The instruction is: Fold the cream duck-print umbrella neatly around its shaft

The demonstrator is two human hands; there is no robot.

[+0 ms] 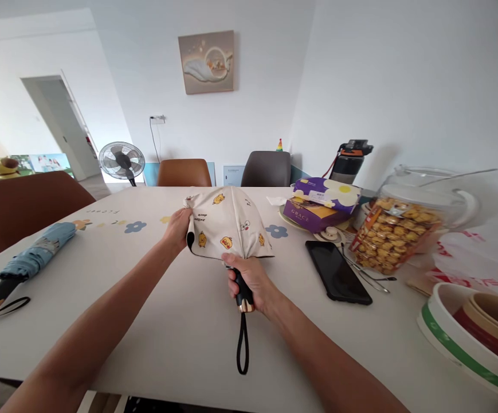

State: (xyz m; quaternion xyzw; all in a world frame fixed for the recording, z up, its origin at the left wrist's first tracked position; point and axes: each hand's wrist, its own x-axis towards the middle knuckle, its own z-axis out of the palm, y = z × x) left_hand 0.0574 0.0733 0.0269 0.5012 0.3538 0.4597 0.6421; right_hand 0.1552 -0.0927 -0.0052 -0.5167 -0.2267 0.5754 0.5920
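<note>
A cream folding umbrella [227, 221] printed with yellow ducks lies over the white table [180, 332], its canopy loose and unrolled. My right hand [251, 281] is closed round its black handle, and the black wrist strap hangs toward the table's near edge. My left hand [179, 226] pinches the canopy's left edge. A second folding umbrella [31, 261], blue and rolled shut, rests at the table's left side, away from both hands.
A black phone [337, 269] lies right of the umbrella. Further right stand a jar of biscuits [397, 232], purple boxes [317, 203], stacked bowls [476, 327] and a dark bottle [349, 160]. Chairs [184, 172] ring the table; a fan [122, 160] stands behind.
</note>
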